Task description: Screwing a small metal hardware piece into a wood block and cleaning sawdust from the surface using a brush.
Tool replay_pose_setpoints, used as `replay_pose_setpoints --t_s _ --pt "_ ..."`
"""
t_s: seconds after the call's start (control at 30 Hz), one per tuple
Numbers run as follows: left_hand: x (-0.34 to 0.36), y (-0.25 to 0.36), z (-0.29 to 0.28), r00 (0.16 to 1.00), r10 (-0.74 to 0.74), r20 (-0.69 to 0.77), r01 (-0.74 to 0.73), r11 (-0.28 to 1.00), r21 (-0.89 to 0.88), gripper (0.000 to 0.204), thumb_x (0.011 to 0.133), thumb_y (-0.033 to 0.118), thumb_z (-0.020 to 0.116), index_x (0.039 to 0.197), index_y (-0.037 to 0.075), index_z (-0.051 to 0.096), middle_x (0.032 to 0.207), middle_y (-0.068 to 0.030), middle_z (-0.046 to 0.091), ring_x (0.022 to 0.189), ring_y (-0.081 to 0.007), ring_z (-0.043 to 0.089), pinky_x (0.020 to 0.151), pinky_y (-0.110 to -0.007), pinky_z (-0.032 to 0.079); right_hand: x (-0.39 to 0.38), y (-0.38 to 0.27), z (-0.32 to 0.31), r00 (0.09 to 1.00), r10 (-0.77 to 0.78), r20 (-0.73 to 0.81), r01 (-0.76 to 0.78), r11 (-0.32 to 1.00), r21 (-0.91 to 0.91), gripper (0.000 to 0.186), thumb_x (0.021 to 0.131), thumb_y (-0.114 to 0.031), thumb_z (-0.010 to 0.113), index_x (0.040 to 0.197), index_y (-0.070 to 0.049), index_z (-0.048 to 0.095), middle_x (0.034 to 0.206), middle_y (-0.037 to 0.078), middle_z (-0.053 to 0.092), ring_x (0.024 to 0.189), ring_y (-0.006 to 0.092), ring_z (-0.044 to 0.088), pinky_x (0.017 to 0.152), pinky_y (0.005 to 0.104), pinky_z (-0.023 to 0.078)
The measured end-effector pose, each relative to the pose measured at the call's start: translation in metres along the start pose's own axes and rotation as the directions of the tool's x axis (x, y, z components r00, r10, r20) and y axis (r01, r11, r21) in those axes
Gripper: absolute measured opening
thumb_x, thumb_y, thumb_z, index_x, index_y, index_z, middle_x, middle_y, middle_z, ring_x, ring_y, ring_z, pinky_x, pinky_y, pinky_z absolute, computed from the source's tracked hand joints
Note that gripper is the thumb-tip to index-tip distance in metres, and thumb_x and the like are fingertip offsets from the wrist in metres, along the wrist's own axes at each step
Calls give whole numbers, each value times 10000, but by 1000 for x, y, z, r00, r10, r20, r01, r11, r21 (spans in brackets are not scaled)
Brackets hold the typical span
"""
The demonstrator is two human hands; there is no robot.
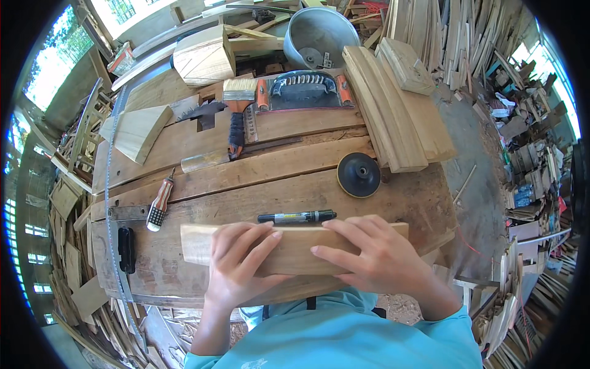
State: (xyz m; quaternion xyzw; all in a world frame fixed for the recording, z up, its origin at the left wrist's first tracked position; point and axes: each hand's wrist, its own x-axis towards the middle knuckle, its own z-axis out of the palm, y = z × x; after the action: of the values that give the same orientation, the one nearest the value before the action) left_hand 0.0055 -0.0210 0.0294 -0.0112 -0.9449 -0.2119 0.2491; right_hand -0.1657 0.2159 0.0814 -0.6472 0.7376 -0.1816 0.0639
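Note:
A pale wooden board (301, 251) with a slightly curved lower edge lies crosswise at the near side of the workbench. My left hand (241, 261) grips it left of its middle, fingers over the face and far edge, thumb near the lower edge. On its right half my right hand (382, 253) holds it in much the same way, fingers bent over the far edge. Just beyond the board, close to my fingertips, lies a black marker pen (297, 216). The board's underside is hidden.
A round black sanding pad (358, 175) and stacked wood pieces (393, 123) lie beyond at right. Farther off are a paintbrush (236, 120), a hand sander (305, 90) and a metal pot (321, 34). At left are a screwdriver (161, 203) and a wood block (138, 130).

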Motion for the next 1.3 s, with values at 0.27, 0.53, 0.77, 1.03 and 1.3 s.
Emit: replay_pose_setpoints --t_s 0.27,0.53,0.77,1.03,1.3 --pt "-35 -13 -2 848 -118 -516 231 959 162 437 966 431 612 1147 51 727 1333 -205 680 1355 -410 490 1138 -590 371 5 22 -23 832 285 -476 -307 951 32 678 742 -142 900 1380 -164 671 1408 166 647 1234 400 648 1060 506 514" --pt "-54 -10 10 842 -377 -385 463 872 159 372 796 159 758 1163 104 739 1503 -204 512 1414 -440 366 1155 -589 341 27 87 -47 595 516 -615 -606 792 78 519 892 -170 812 1379 -92 649 1330 199 687 1218 431 648 1081 476 499" --pt "-41 -9 12 830 -451 -329 505 858 97 406 773 116 793 1176 96 746 1551 -229 453 1460 -466 320 1188 -619 297 37 120 -19 515 664 -543 -780 626 26 533 939 -205 777 1438 -118 608 1335 216 671 1271 430 582 1125 508 441" --pt "-40 -10 10 846 -428 -318 479 872 101 393 796 136 825 1181 110 752 1529 -227 439 1424 -483 351 1171 -592 339 56 133 -19 547 668 -504 -818 553 -154 534 1011 -311 671 1510 -146 575 1334 239 659 1248 438 593 1119 500 447" --pt "-48 -9 9 812 -470 -347 514 856 44 396 793 146 821 1183 123 757 1548 -225 440 1440 -465 339 1187 -592 320 75 129 -23 534 713 -454 -845 466 -262 576 1032 -369 627 1561 -157 543 1381 245 634 1260 443 598 1110 511 471"
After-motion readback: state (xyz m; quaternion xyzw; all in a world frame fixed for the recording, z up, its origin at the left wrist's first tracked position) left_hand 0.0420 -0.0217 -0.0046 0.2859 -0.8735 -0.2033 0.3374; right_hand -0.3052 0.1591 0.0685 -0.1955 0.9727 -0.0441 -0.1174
